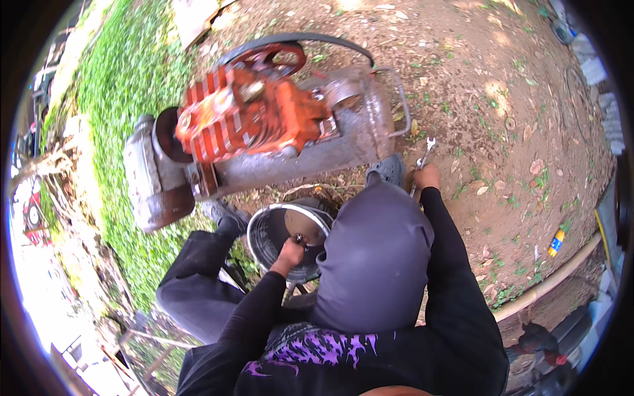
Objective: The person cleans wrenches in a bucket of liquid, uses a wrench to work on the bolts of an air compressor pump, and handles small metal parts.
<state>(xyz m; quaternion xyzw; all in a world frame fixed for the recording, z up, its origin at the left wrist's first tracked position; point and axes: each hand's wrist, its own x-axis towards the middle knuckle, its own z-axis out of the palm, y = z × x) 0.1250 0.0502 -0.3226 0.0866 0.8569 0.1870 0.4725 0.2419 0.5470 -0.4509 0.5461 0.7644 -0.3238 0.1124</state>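
My left hand [288,256] is over a dark bucket [257,232] between my legs, its fingers closed on a small dark piece whose kind I cannot make out. Brownish liquid [298,223] shows inside the bucket. Low by my right shoe, my right hand [428,177] grips an open-end wrench [426,153], its jaw pointing away from me. In front of me lies an air compressor with a finned orange pump [254,119] on a worn grey tank [284,170]. Neither hand touches it.
The compressor's motor [158,175] is at its left end, and a belt and red flywheel [284,59] stand behind the pump. A metal handle [404,109] sticks out at the tank's right end. A yellow-and-blue bottle [557,243], a bamboo pole [548,280] and a dark chicken [536,340] are at right.
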